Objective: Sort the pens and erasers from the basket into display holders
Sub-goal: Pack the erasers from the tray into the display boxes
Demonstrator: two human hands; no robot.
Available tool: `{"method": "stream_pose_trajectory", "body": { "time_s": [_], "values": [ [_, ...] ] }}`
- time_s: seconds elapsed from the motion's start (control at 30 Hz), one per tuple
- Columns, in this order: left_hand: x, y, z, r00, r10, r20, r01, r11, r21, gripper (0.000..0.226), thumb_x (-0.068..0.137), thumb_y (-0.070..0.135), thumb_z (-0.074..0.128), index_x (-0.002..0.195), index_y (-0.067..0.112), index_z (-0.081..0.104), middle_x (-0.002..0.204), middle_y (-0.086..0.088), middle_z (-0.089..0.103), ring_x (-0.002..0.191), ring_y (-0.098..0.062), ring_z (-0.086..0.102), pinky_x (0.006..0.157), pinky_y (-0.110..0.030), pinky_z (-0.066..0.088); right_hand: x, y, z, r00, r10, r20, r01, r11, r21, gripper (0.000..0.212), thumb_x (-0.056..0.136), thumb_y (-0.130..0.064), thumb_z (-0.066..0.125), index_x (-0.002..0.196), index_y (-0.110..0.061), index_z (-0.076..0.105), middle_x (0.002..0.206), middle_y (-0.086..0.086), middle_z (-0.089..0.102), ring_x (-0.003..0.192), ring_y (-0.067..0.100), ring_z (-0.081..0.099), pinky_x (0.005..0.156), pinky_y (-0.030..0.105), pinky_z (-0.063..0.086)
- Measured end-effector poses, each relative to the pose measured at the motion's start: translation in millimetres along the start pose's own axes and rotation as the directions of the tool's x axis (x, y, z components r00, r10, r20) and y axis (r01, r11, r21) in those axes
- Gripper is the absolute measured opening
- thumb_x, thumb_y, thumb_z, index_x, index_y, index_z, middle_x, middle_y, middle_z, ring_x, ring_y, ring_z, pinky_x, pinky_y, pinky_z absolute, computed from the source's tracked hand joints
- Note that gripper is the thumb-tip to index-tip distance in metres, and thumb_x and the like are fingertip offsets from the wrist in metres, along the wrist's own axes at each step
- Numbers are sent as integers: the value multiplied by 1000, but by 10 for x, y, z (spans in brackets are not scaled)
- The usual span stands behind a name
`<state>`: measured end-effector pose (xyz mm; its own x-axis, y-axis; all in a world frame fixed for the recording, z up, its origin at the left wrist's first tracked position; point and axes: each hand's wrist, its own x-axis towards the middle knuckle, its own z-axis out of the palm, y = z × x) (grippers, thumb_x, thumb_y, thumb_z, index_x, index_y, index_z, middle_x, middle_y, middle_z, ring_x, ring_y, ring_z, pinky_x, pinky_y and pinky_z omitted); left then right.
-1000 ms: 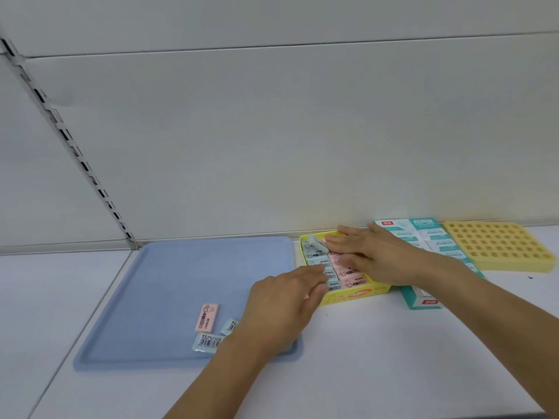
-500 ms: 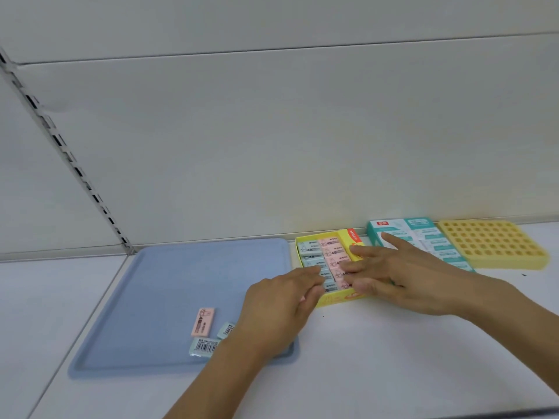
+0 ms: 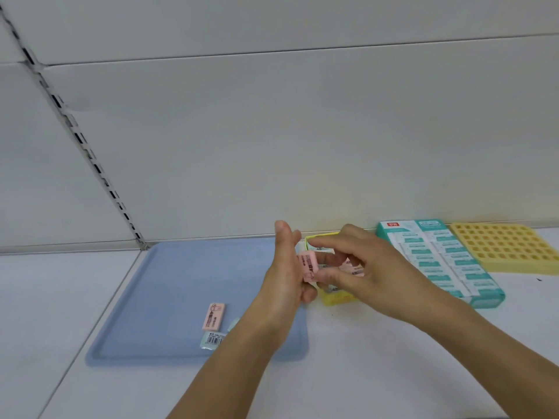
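A: What is seen to have changed in the last second?

B: A pink eraser [image 3: 309, 265] has been lifted clear of the yellow eraser box [image 3: 335, 297] at the centre of the frame. A second ago both hands were laid flat over that box; now the eraser is held upright between them, above the box's left edge.

A: How are the hands set?

B: The left hand [image 3: 286, 273] is turned edge-on, fingers raised and close together, with the eraser backed against its palm side. The right hand [image 3: 360, 267] is curled, and the eraser's right edge is pinched by its fingertips [image 3: 325, 275].

A: What is meant for the task?

B: Probably the eraser is being turned for a neater fit, so this piece is judged not yet sorted. On the blue tray [image 3: 169, 285] at lower left, a second pink eraser [image 3: 214, 316] and a pale green eraser [image 3: 212, 339] are left lying, touching.

A: And the surroundings?

B: A white tabletop [image 3: 378, 364] is backed by pale wall panels and a slotted rail at upper left. A teal eraser box [image 3: 438, 261] and a yellow pen holder [image 3: 505, 247] are set at right.
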<state>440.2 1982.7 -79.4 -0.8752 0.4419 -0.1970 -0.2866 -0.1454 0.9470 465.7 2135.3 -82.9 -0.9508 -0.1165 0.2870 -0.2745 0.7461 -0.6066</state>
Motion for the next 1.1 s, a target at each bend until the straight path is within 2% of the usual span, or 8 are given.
{"method": "stream_pose_trajectory", "body": {
  "time_s": [0.07,0.13,0.2,0.3,0.47,0.67,0.83,1.1],
  "values": [
    [-66,71,52,999,36,31,-40,989,140,61,69,79,12,74,54,68,96,-12,69,68,-15,47,60,-28,28,28,-33,19,1000,12,-21,-11,999,51,29,83,-42,71,112,-41,66,86,-17,51,85,-2,55,71,14,40],
    [-129,108,98,996,51,75,-66,975,212,61,69,77,8,48,57,61,92,-9,61,63,-10,46,63,-29,28,44,-69,51,999,10,-34,-6,994,108,15,83,-29,74,97,-34,70,81,-13,53,73,3,55,66,17,44],
    [-146,115,104,994,52,93,-74,966,248,60,73,76,8,52,57,62,94,-9,59,68,-12,45,68,-29,30,39,-91,58,997,49,-60,-36,980,197,11,83,-18,73,83,-27,67,75,-7,58,61,5,52,58,19,43],
    [24,19,-33,990,138,26,-136,896,423,32,94,64,30,97,52,60,108,11,67,79,0,56,74,-22,39,67,37,-42,941,256,-223,-177,930,322,12,82,-16,71,75,-20,62,68,2,64,57,9,53,54,26,45],
    [554,-165,-198,906,423,35,-225,410,884,17,95,30,57,107,31,68,113,15,63,111,-8,49,95,-31,41,246,405,-214,876,449,-177,-424,891,160,8,91,-15,61,91,-22,59,70,0,69,61,12,65,63,38,57],
    [859,-127,-128,900,396,181,-190,-17,982,22,94,33,55,112,30,68,113,7,61,113,-17,45,89,-35,37,485,544,-121,902,417,-111,-419,908,9,5,86,-23,69,91,-22,70,74,-9,69,71,6,65,69,27,51],
    [868,-138,-106,901,410,143,-183,60,981,19,94,29,56,110,22,66,115,3,51,110,-16,46,78,-35,46,570,601,-5,919,376,-121,-383,922,-47,19,91,-25,64,108,-23,70,79,-12,65,81,10,62,78,28,47],
    [904,-186,-137,901,422,95,-182,170,969,14,94,24,58,101,21,70,100,1,58,95,-18,55,78,-37,48,510,687,21,965,208,-157,-247,922,-297,10,91,-33,62,87,-27,69,81,-10,60,76,12,55,66,30,40]
  ]
}}
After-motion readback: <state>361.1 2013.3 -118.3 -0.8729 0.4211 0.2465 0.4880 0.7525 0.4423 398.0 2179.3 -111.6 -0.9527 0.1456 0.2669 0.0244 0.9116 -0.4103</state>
